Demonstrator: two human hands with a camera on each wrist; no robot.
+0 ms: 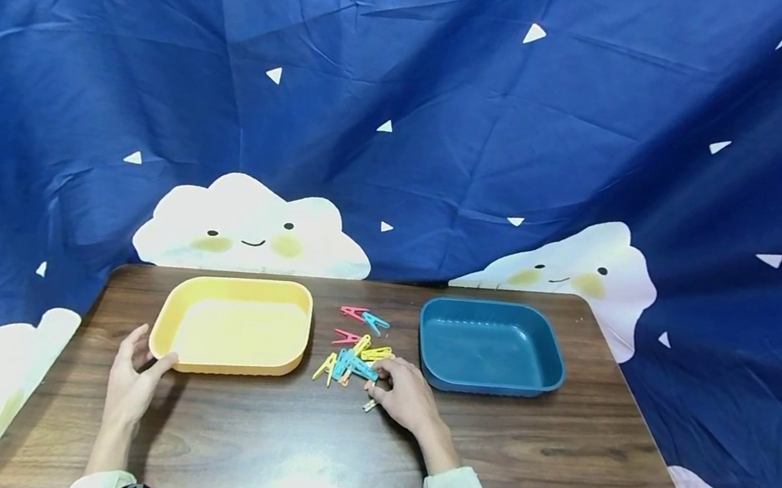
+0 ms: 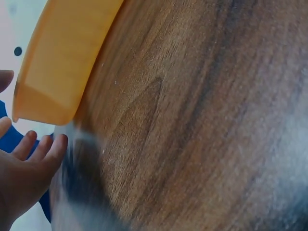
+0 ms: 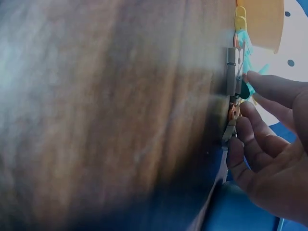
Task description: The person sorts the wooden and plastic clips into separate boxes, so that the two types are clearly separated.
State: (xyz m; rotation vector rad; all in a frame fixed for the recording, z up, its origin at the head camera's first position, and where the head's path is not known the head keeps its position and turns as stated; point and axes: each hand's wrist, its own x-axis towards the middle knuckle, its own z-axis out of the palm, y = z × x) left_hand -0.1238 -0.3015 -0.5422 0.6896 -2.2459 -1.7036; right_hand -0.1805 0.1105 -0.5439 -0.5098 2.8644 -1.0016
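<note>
My left hand (image 1: pixel 131 382) is at the near left corner of a yellow tray (image 1: pixel 293 360), thumb and fingers spread around the corner. In the left wrist view its fingers (image 2: pixel 57 147) are loosely extended beside the tray's end. My right hand (image 1: pixel 406 396) reaches over the near right side of a pile of clothespins, fingertips right at a blue clothespin (image 1: pixel 363 370). The right wrist view shows its thumb and bent fingers apart, close to a wooden clothespin (image 3: pixel 231 72) and teal ones. Yellow clothespins (image 1: pixel 377 353) and a red clothespin (image 1: pixel 347 338) lie behind.
A dark blue tray (image 1: pixel 483 389) stands right of the pile. Another red clothespin (image 1: pixel 354 312) and a blue clothespin (image 1: pixel 375 323) lie at the pile's far side. Everything rests on a brown wooden table (image 1: pixel 240 441), with a blue patterned cloth (image 1: pixel 402 170) hanging behind it.
</note>
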